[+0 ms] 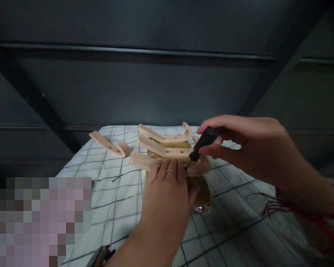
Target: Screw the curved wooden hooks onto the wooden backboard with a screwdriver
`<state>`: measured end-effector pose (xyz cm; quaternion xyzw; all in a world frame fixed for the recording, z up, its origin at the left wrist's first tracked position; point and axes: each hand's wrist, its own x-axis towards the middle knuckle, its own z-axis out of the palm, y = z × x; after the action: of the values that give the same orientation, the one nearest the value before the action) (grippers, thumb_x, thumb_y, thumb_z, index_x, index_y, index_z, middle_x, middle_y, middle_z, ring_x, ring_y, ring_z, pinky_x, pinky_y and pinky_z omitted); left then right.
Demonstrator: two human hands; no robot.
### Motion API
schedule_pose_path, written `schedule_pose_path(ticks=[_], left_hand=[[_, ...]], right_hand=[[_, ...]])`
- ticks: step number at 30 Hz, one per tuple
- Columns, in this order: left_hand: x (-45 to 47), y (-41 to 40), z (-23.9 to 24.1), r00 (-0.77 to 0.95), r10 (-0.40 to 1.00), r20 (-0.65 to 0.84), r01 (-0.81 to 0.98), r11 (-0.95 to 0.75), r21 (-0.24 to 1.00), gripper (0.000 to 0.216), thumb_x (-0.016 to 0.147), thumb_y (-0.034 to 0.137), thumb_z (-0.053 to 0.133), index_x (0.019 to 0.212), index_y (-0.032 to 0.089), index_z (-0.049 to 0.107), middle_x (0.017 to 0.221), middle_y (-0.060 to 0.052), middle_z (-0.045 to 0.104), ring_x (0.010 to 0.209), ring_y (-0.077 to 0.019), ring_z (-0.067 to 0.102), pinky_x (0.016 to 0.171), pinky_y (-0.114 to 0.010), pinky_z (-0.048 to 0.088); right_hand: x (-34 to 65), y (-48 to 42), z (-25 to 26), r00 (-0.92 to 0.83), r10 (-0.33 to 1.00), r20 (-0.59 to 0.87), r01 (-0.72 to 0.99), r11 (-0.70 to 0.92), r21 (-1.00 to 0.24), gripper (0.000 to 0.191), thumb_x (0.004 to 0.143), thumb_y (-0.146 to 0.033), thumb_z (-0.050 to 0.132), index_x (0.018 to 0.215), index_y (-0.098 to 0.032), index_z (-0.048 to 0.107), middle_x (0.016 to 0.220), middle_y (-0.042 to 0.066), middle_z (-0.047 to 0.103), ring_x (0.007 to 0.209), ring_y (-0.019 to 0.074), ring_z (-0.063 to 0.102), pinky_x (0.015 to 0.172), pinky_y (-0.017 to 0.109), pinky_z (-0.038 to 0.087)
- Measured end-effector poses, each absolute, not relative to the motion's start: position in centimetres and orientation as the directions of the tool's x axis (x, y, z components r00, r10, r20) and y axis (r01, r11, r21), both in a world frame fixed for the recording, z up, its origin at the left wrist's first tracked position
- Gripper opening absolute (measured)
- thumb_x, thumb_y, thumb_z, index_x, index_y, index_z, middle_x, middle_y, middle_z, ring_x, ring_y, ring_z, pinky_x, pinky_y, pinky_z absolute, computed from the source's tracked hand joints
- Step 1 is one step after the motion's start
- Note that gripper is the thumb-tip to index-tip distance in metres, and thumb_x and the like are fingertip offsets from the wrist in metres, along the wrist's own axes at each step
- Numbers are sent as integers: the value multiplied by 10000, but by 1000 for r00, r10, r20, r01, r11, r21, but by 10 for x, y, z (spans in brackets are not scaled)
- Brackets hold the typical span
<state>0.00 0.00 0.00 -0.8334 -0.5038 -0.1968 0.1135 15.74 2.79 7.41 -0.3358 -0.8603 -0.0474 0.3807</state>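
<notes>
Dark grey wall panels close off the back of the head view, and in front of them stands a table under a white checked cloth [119,200]. On the cloth, near the far edge, lie two curved wooden pieces [167,150] with small holes, one just behind the other, and a third wooden strip [140,160] runs under the fingertips of the left hand [167,193]. That hand lies flat, fingers together and stretched out, a ring [171,171] on one of them. It presses down on the strip and on a yellowish block [204,194] beneath, probably to keep them from sliding. The right hand [247,144] is curled around the black handle of a screwdriver [203,142], thumb and fingers closed on it. The tool slants down so that its tip meets the wood just beside the left fingertips. Another loose wooden piece [108,146] lies apart to the left.
</notes>
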Motion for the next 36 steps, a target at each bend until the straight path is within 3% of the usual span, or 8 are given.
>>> schedule_pose_path(ticks=[6,12,18,21,23,27,30,36], left_hand=[[-3,-4,-2,412,792,450,888,-459,-4,469,822,394,581,1153,62,581,1126,-135,663,1055,-262,606,935,-417,467],[-2,-3,-2,403,811,425,899,-437,-19,496,818,403,587,1184,69,567,1161,-130,653,1082,-256,599,954,-419,465],[2,-12,-2,345,748,567,936,-320,-147,543,783,442,624,1159,51,586,1169,-153,641,1113,-289,584,946,-442,481],[-5,-14,8,305,748,589,952,-240,-187,538,810,454,584,1165,50,585,1190,-162,622,1139,-316,563,973,-493,455],[-14,-12,17,257,772,582,964,-165,-206,462,837,368,558,1195,76,572,1250,-160,579,1185,-333,524,994,-534,423],[-29,-4,31,193,894,405,966,-101,-238,425,826,250,564,1243,166,550,1362,-115,493,1249,-344,457,992,-513,428],[-32,-1,34,176,935,307,966,-104,-237,411,838,215,544,1249,220,550,1372,-73,498,1273,-332,430,986,-483,442],[-31,-3,30,205,900,385,965,-120,-233,351,816,164,558,1159,200,623,1305,-102,563,1253,-361,447,937,-496,480]], right_hand=[[154,29,73,-419,618,666,642,720,-264,178,776,-302,682,846,-142,646,659,5,662,475,114,576,492,241,426],[151,31,72,-346,673,654,655,672,-345,240,732,-389,711,794,-170,635,578,-38,606,450,102,543,466,233,407],[152,27,81,-192,711,676,640,613,-463,245,716,-428,697,725,-191,640,503,-58,565,424,92,511,415,214,371],[154,24,85,-166,663,730,628,641,-440,152,725,-295,703,804,-171,661,569,-51,615,458,84,547,445,195,413],[153,23,84,-203,634,746,623,671,-401,157,738,-228,694,875,-155,671,628,-36,660,503,90,587,492,192,457],[145,26,75,-370,539,756,592,765,-255,188,782,-145,652,966,-113,677,844,41,752,684,125,681,658,212,528],[140,27,70,-423,508,751,572,792,-213,201,803,-122,624,996,-100,677,939,71,762,809,154,708,728,225,541],[138,26,69,-470,504,725,576,797,-180,240,865,-102,509,1054,-113,656,1028,82,748,931,178,700,817,275,546]])
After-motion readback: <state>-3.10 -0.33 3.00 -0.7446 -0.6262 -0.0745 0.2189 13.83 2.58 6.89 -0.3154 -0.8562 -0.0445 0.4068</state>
